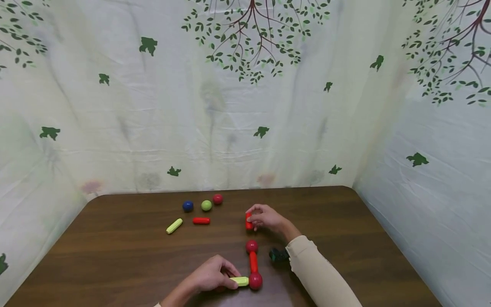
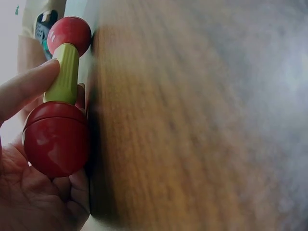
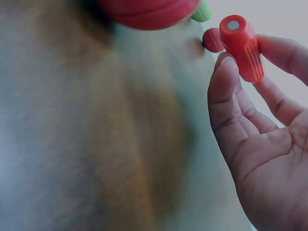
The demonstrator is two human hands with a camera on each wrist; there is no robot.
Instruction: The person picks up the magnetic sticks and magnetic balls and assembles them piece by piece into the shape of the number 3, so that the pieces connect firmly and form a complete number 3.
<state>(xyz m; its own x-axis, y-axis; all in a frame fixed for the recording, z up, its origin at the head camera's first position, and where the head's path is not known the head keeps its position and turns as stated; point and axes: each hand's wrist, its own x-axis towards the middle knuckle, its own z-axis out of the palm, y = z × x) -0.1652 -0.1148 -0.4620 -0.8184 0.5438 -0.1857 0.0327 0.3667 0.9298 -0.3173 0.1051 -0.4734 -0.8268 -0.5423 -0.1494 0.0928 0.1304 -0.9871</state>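
My left hand [image 1: 216,273] pinches a yellow-green ridged stick [image 2: 64,77] low over the table. In the left wrist view, a red ball [image 2: 57,139] sits at the stick's near end and another red ball [image 2: 71,34] at its far end. From that far ball [image 1: 255,281] a red stick [image 1: 253,262] runs away from me to a further red ball [image 1: 251,246]. Beyond it, my right hand [image 1: 268,218] holds a loose red stick [image 3: 244,50] between thumb and fingers. A small round silvery spot [image 3: 233,25] shows on the stick's end.
Toward the back left lie a blue ball [image 1: 188,206], a green ball [image 1: 206,205], a red ball [image 1: 218,199], a red stick [image 1: 201,221] and a yellow-green stick [image 1: 174,226]. A dark device [image 1: 278,254] is at the right wrist. Leaf-printed cloth [image 1: 230,140] hangs behind the brown table [image 1: 134,247].
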